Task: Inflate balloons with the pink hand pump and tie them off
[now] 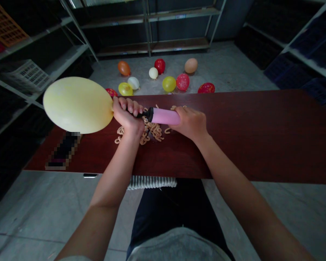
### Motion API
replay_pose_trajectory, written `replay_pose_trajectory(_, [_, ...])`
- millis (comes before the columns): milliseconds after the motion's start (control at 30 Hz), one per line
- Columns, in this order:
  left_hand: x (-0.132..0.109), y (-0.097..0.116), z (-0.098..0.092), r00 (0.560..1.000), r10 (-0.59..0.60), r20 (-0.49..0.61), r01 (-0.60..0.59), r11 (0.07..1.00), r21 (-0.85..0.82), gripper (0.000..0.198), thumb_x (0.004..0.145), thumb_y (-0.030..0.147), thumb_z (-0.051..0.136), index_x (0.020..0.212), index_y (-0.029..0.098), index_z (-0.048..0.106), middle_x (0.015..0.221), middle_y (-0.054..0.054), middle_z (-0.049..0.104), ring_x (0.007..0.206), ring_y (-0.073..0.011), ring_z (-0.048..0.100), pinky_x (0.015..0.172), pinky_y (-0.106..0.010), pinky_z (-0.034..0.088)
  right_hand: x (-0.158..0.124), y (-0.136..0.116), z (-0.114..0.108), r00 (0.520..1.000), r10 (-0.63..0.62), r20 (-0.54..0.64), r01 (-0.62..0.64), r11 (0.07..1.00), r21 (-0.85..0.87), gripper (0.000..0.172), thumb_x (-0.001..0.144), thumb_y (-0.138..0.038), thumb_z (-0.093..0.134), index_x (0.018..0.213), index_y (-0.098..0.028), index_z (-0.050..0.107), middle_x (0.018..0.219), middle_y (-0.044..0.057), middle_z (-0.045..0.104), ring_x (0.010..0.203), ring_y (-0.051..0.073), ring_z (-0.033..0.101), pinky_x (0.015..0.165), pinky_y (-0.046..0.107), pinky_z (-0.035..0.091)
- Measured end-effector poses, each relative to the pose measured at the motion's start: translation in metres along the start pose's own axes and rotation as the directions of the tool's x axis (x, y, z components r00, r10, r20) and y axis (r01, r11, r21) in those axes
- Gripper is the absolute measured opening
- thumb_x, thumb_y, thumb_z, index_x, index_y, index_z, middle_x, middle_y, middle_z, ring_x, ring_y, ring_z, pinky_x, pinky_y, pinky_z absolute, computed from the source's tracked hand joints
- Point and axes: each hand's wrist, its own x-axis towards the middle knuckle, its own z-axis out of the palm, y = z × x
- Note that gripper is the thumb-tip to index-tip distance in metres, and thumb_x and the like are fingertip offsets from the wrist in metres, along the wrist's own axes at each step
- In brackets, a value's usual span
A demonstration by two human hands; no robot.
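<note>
You stand at a long reddish-brown table [260, 137], both bare forearms stretched out over it. Your left hand [128, 114] is closed, fingers curled around the narrow black front end of a pink hand pump [165, 116], right where the neck of a large pale yellow balloon [77, 105] meets it. The balloon is inflated and extends to the left of that hand, above the table's left part. Your right hand [191, 122] is wrapped around the other end of the pump, its fingers closed; the grip hides that end, so you cannot tell how far the handle is drawn out. The pump lies nearly level between your two hands.

Below and behind the pump, a loose pile of beige curled pieces [153, 132] is scattered on the tabletop. Near the table's left end lies a dark, pixelated rectangular object [62, 152], its details obscured.

Beyond the far edge, inflated balloons rest on the grey floor [228, 69]: orange [124, 67], white, yellow, red and peach ones, some patterned. Metal shelves [179, 45] stand behind them, with more on both sides; a white basket [32, 74] sits on the left.
</note>
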Motion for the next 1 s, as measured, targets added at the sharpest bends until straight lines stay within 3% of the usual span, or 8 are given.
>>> replay_pose_trajectory(200, [0.001, 0.005, 0.000, 0.999, -0.013, -0.030, 0.014, 1.000, 0.024, 0.047, 0.103, 0.025, 0.032, 0.058, 0.020, 0.022, 0.046, 0.006, 0.019, 0.035, -0.0083, 0.019, 0.041, -0.024, 0.023, 0.001, 0.010, 0.001, 0.998, -0.022, -0.064, 0.018, 0.997, -0.070, 0.035, 0.088, -0.048, 0.053, 0.103, -0.018, 0.066, 0.092, 0.009, 0.070, 0.085, 0.024, 0.060, 0.069, 0.033, 0.035])
replay_pose_trajectory(467, [0.013, 0.010, -0.011, 0.999, 0.053, 0.000, -0.053, 0.997, -0.048, 0.049, 0.103, 0.032, 0.039, 0.056, 0.021, 0.025, 0.046, 0.006, 0.023, 0.035, -0.0085, 0.022, 0.042, -0.027, 0.024, 0.003, 0.029, 0.005, 0.998, 0.028, -0.049, -0.037, 0.981, -0.192, 0.038, 0.087, -0.049, 0.055, 0.106, -0.018, 0.064, 0.097, 0.012, 0.068, 0.091, 0.028, 0.058, 0.074, 0.037, 0.034])
replay_pose_trajectory(800, [0.022, 0.012, -0.017, 0.994, 0.101, -0.031, -0.104, 0.989, -0.103, 0.049, 0.100, 0.033, 0.043, 0.056, 0.022, 0.026, 0.047, 0.005, 0.024, 0.036, -0.0091, 0.021, 0.042, -0.028, 0.023, -0.001, 0.056, 0.004, 0.980, 0.162, -0.112, -0.182, 0.961, -0.207, 0.037, 0.085, -0.042, 0.056, 0.110, -0.016, 0.064, 0.099, 0.015, 0.067, 0.094, 0.031, 0.056, 0.080, 0.042, 0.037])
replay_pose_trajectory(1000, [0.021, 0.020, -0.017, 0.994, 0.098, -0.044, -0.098, 0.995, -0.012, 0.050, 0.098, 0.033, 0.047, 0.056, 0.022, 0.024, 0.046, 0.006, 0.022, 0.036, -0.0088, 0.020, 0.043, -0.028, 0.023, -0.005, 0.051, 0.004, 0.980, 0.135, -0.146, -0.159, 0.972, -0.172, 0.037, 0.084, -0.043, 0.055, 0.108, -0.015, 0.064, 0.097, 0.015, 0.067, 0.089, 0.031, 0.057, 0.077, 0.042, 0.039])
